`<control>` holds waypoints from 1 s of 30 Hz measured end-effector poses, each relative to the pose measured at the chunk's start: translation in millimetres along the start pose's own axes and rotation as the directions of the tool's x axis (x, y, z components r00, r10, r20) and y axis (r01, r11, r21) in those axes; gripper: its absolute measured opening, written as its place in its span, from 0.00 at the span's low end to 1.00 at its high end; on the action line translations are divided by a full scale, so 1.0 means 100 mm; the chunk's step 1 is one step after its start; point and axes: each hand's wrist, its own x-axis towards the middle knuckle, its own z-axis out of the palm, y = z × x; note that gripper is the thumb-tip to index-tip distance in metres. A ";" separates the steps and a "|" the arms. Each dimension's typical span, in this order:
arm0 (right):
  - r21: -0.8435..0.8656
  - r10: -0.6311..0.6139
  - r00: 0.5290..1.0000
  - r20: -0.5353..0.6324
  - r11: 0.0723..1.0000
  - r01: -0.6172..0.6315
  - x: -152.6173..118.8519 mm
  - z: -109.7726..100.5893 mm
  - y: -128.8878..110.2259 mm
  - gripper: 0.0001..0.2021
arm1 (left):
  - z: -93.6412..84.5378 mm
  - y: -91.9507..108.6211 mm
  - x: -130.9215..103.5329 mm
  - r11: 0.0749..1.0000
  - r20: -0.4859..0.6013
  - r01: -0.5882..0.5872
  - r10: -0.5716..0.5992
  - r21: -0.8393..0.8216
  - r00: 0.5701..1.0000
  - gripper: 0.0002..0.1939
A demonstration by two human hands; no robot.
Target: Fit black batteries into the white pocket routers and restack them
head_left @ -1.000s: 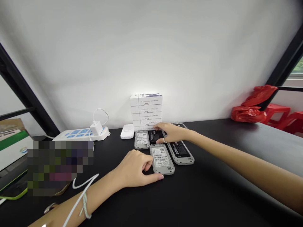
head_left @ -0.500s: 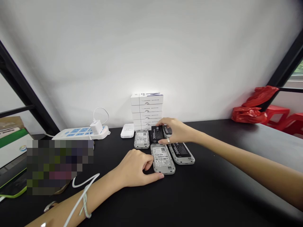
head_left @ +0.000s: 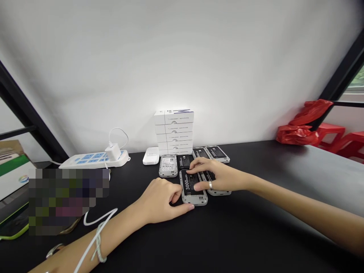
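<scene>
My right hand (head_left: 222, 175) has its thumb and fingers on a black 3000mAh battery (head_left: 187, 187), which lies in the bay of a grey pocket-sized device (head_left: 196, 201). At that device's left and near edge, my left hand (head_left: 161, 201) grips with curled fingers and outstretched thumb. Beyond it, another black battery (head_left: 182, 162) lies on the table. To its left is a grey device with an uncovered bay and white label (head_left: 168, 167). My right hand partly covers a device with a battery (head_left: 220, 192). Two more battery-filled devices (head_left: 217, 152) sit behind.
A stack of white boxes (head_left: 174, 132) stands against the wall, with a small white case (head_left: 151, 156) beside it. On the left are a power strip (head_left: 95, 158) with a charger (head_left: 112, 151) and a white cable (head_left: 96, 237). A red plastic bag (head_left: 297, 134) is at far right.
My right hand has moved nearer with the battery, which now covers the label in the front device's bay. The rear devices have come into view. My left hand stays at the device's edge.
</scene>
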 end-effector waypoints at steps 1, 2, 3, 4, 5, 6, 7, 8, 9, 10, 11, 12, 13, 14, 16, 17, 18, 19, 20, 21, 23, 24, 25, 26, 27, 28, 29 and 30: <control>0.007 -0.001 1.000 0.022 1.000 0.001 -0.01 -0.01 -0.02 0.29 | 0.00 0.00 0.00 1.000 0.002 0.003 -0.003 0.001 1.000 0.26; 0.003 0.007 0.999 0.042 1.000 -0.007 -0.03 -0.01 -0.03 0.28 | 0.00 0.00 0.00 1.000 0.005 0.005 -0.005 0.002 1.000 0.26; -0.011 0.022 0.998 0.056 1.000 -0.021 -0.04 -0.01 -0.06 0.29 | 0.00 0.00 0.00 1.000 0.007 0.005 -0.005 0.002 1.000 0.26; -0.031 0.039 0.997 0.066 0.999 -0.037 -0.06 0.00 -0.08 0.30 | 0.00 0.00 0.00 1.000 0.007 0.005 -0.005 0.000 1.000 0.26; -0.053 0.056 0.996 0.071 0.997 -0.052 -0.07 0.01 -0.09 0.32 | 0.00 0.00 0.00 1.000 0.006 0.004 -0.004 -0.002 1.000 0.26; -0.071 0.071 0.995 0.073 0.995 -0.066 -0.08 0.02 -0.10 0.32 | 0.00 0.00 0.00 1.000 0.005 0.002 -0.002 -0.005 1.000 0.26; -0.089 0.083 0.994 0.071 0.993 -0.076 -0.09 0.04 -0.11 0.32 | 0.00 0.00 0.00 1.000 0.005 0.000 0.000 -0.008 1.000 0.26; -0.108 0.090 0.993 0.072 0.991 -0.082 -0.10 0.05 -0.11 0.33 | -0.01 0.00 0.00 1.000 0.005 -0.002 0.002 -0.012 1.000 0.27; -0.131 0.097 0.993 0.072 0.988 -0.087 -0.10 0.06 -0.11 0.33 | -0.01 0.00 0.00 1.000 0.007 -0.006 0.006 -0.016 1.000 0.27; -0.156 0.101 0.992 0.074 0.984 -0.088 -0.11 0.07 -0.11 0.34 | -0.01 0.00 -0.01 1.000 0.007 -0.013 0.014 -0.019 1.000 0.27; -0.178 0.100 0.993 0.067 0.980 -0.086 -0.11 0.09 -0.11 0.35 | -0.01 0.00 -0.01 0.999 0.006 -0.024 0.024 -0.025 1.000 0.27; -0.194 0.097 0.994 0.057 0.977 -0.084 -0.10 0.11 -0.12 0.36 | -0.02 0.00 -0.01 0.999 0.003 -0.037 0.037 -0.032 0.999 0.27; -0.199 0.094 0.995 0.042 0.976 -0.084 -0.10 0.13 -0.13 0.37 | -0.02 -0.01 -0.01 0.998 -0.002 -0.051 0.051 -0.036 0.999 0.27; -0.193 0.093 0.995 0.021 0.977 -0.088 -0.09 0.16 -0.14 0.38 | -0.02 -0.02 -0.02 0.997 -0.006 -0.066 0.066 -0.039 0.998 0.27; -0.154 0.100 0.995 -0.025 0.983 -0.102 -0.08 0.19 -0.18 0.39 | -0.01 -0.04 -0.02 0.995 -0.014 -0.092 0.091 -0.046 0.996 0.27; -0.130 0.100 0.994 -0.050 0.986 -0.105 -0.07 0.19 -0.19 0.39 | 0.00 -0.05 -0.03 0.994 -0.020 -0.098 0.097 -0.058 0.995 0.27; -0.110 0.094 0.993 -0.070 0.989 -0.102 -0.07 0.17 -0.20 0.39 | 0.00 -0.05 -0.03 0.992 -0.027 -0.096 0.094 -0.077 0.995 0.28; -0.093 0.084 0.992 -0.091 0.991 -0.093 -0.08 0.13 -0.20 0.38 | 0.01 -0.06 -0.04 0.991 -0.033 -0.086 0.083 -0.102 0.996 0.29; -0.081 0.070 0.992 -0.108 0.994 -0.079 -0.10 0.07 -0.18 0.37 | 0.01 -0.06 -0.04 0.990 -0.035 -0.071 0.067 -0.125 0.997 0.29; -0.072 0.053 0.991 -0.125 0.995 -0.062 -0.13 0.00 -0.15 0.36 | 0.01 -0.06 -0.04 0.989 -0.033 -0.053 0.049 -0.140 0.998 0.30; -0.057 0.024 0.990 -0.142 0.998 -0.032 -0.23 -0.18 -0.05 0.34 | 0.01 -0.06 -0.03 0.990 -0.015 -0.027 0.025 -0.136 1.000 0.29; -0.050 0.019 0.989 -0.146 0.998 -0.026 -0.30 -0.26 0.02 0.34 | 0.00 -0.05 -0.03 0.992 -0.008 -0.022 0.021 -0.121 1.000 0.29; -0.039 0.025 0.990 -0.141 0.999 -0.031 -0.37 -0.34 0.10 0.32 | 0.00 -0.05 -0.02 0.994 -0.001 -0.020 0.020 -0.106 1.000 0.29; -0.028 0.046 0.989 -0.142 0.998 -0.050 -0.46 -0.41 0.18 0.31 | 0.00 -0.05 -0.01 0.996 0.002 -0.019 0.019 -0.092 1.000 0.29; -0.014 0.074 0.987 -0.143 0.997 -0.076 -0.55 -0.46 0.26 0.29 | 0.00 -0.05 -0.01 0.997 0.003 -0.018 0.018 -0.080 1.000 0.29; -0.005 0.102 0.984 -0.146 0.995 -0.104 -0.64 -0.49 0.34 0.28 | 0.00 -0.05 0.00 0.997 0.004 -0.018 0.018 -0.070 1.000 0.29; -0.003 0.131 0.980 -0.148 0.991 -0.133 -0.73 -0.50 0.41 0.27 | 0.00 -0.05 0.00 0.998 0.006 -0.018 0.019 -0.061 1.000 0.28; -0.008 0.159 0.976 -0.147 0.987 -0.162 -0.81 -0.50 0.47 0.27 | 0.00 -0.05 0.01 0.998 0.008 -0.020 0.021 -0.054 1.000 0.28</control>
